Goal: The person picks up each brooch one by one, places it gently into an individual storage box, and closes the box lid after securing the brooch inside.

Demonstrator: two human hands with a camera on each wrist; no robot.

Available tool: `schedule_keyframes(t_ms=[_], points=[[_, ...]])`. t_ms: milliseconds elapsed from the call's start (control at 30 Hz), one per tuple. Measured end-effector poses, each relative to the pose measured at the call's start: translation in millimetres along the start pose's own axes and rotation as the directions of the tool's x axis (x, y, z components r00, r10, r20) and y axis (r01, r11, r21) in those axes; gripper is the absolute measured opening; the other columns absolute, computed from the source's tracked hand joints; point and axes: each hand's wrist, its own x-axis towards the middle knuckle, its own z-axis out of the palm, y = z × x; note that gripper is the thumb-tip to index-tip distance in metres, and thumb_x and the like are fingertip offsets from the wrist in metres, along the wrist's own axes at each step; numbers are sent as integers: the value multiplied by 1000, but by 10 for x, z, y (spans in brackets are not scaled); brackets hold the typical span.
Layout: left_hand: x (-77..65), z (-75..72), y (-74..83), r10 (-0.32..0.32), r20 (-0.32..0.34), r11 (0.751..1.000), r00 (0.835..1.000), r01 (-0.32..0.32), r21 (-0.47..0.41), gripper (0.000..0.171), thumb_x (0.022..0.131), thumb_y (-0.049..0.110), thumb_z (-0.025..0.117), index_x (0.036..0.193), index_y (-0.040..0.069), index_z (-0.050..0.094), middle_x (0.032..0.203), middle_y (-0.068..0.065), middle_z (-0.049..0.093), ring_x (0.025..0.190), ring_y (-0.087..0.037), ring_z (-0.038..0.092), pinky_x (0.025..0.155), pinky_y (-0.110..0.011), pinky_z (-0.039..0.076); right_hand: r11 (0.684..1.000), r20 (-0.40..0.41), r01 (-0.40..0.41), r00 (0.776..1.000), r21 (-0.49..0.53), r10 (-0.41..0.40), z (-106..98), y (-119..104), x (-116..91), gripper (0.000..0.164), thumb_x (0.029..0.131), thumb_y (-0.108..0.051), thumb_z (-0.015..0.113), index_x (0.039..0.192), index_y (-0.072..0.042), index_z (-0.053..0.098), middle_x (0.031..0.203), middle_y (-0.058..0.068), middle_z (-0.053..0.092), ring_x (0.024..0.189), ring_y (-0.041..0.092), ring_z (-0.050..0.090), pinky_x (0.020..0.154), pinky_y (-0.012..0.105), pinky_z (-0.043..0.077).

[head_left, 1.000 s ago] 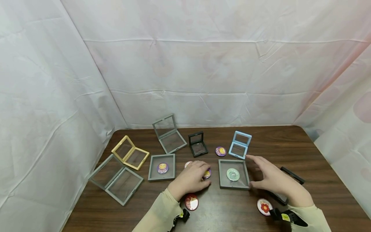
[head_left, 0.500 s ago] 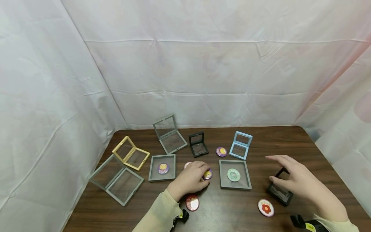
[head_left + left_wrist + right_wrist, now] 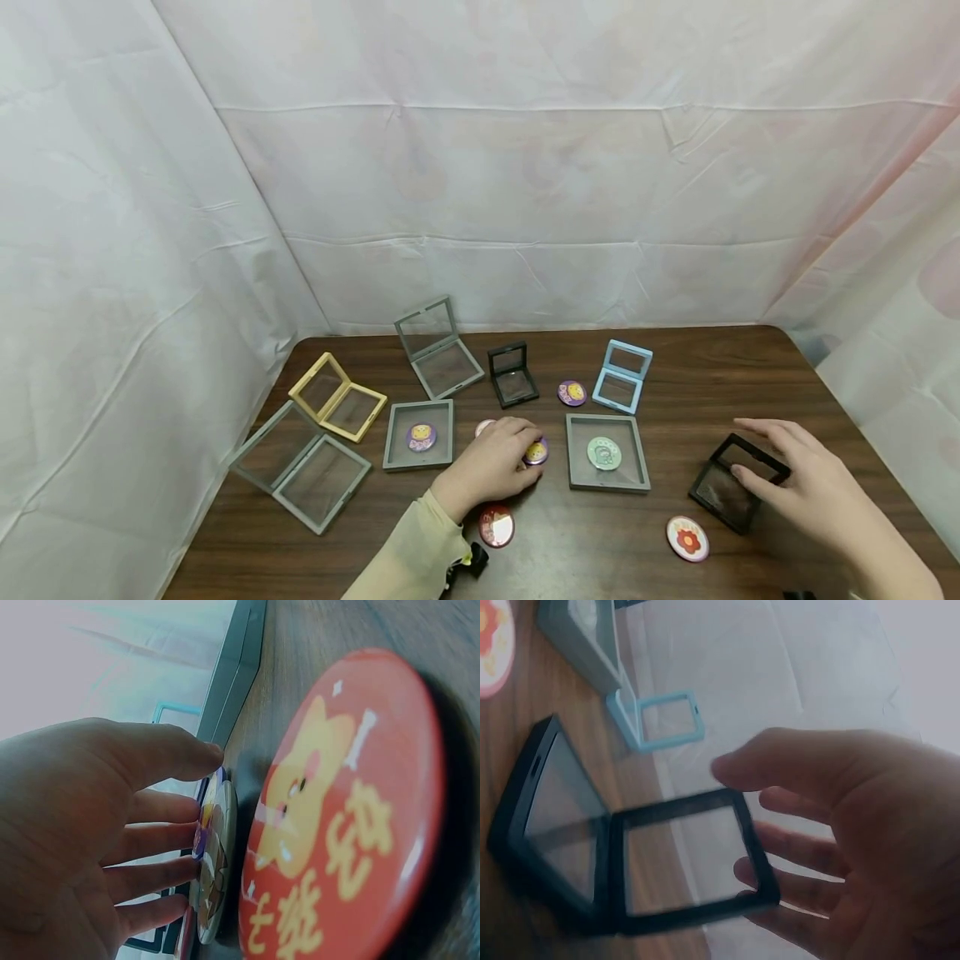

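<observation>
My left hand (image 3: 491,465) rests over a small group of round badges, its fingers lightly curved beside a purple badge (image 3: 536,451) and a pale one (image 3: 484,426). Close to that wrist lies a red badge (image 3: 341,817) with a yellow cartoon animal. At the right, my right hand (image 3: 806,479) is spread around the raised lid of a black display case (image 3: 615,825). Its thumb is near the lid's upper edge and the fingers are behind the lid; firm contact cannot be made out. A white badge with a red flower (image 3: 687,538) lies left of this case.
Grey closed cases hold a green badge (image 3: 604,452) and a purple badge (image 3: 422,436). Open cases stand behind: yellow (image 3: 348,408), grey (image 3: 450,367), small black (image 3: 515,385), light blue (image 3: 618,389). A large grey case (image 3: 322,483) lies open at left. Another purple badge (image 3: 572,392) lies near the back.
My right hand has moved right, from beside the grey case with the green badge to the black case's lid. The left hand stays in place.
</observation>
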Motion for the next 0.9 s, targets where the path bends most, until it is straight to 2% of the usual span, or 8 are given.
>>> schedule_keyframes(t_ms=[133,200,300,400,467,633,733,900], points=[[-6,-12,5,-2,8,1000,1000,2,-5,46,98,32,81,137,9,73,135,-6,72,129,-24,65,112,-41,50,991,64,-136,989,2,136,-43,61,-98,61,87,-20,94,139,-3,66,127,21,70,105,36,71,74,7,47],[-10,-13,5,-1,11,1000,1000,1,-2,46,98,31,80,137,8,73,135,-6,71,129,-24,66,112,-41,50,981,100,-192,976,3,191,-59,89,-138,54,92,-20,90,137,1,67,126,25,71,101,44,71,71,13,53],[-18,-13,2,6,9,1000,1000,-6,7,43,99,26,79,137,7,73,135,-7,72,129,-24,66,113,-41,50,971,130,-237,963,-6,236,-75,121,-186,41,98,-17,84,131,2,70,119,25,75,91,34,77,66,28,61],[-30,-15,-5,8,12,1000,1000,-8,18,40,101,21,77,137,7,72,136,-7,72,130,-24,66,113,-41,50,968,146,-248,957,-30,250,-88,141,-200,31,101,-16,80,127,0,74,107,16,80,80,18,77,63,36,62],[-39,-19,-9,5,15,1000,1000,-5,17,38,102,19,75,138,7,72,136,-7,72,130,-24,66,113,-41,50,968,154,-247,956,-49,252,-94,140,-198,28,103,-17,78,125,0,76,100,7,81,75,6,72,60,34,59],[-60,-28,-11,-6,25,1000,1000,5,4,39,102,20,76,138,8,72,136,-7,71,130,-24,66,113,-42,51,968,166,-243,954,-66,251,-98,119,-194,25,105,-14,74,122,5,77,85,-5,75,65,-6,54,54,27,45],[-66,-28,-9,-4,29,1000,1000,4,-2,40,100,21,76,138,8,72,137,-6,71,130,-23,66,113,-42,51,967,163,-245,954,-63,253,-94,112,-209,25,106,-13,73,122,6,76,83,-5,74,62,-5,48,53,27,42],[-66,-23,-6,-8,37,1000,999,8,-13,42,100,22,77,139,8,72,138,-5,70,131,-22,65,112,-42,51,971,141,-234,961,-51,239,-91,121,-218,24,105,-13,74,122,3,77,88,1,79,67,-7,52,54,29,44]])
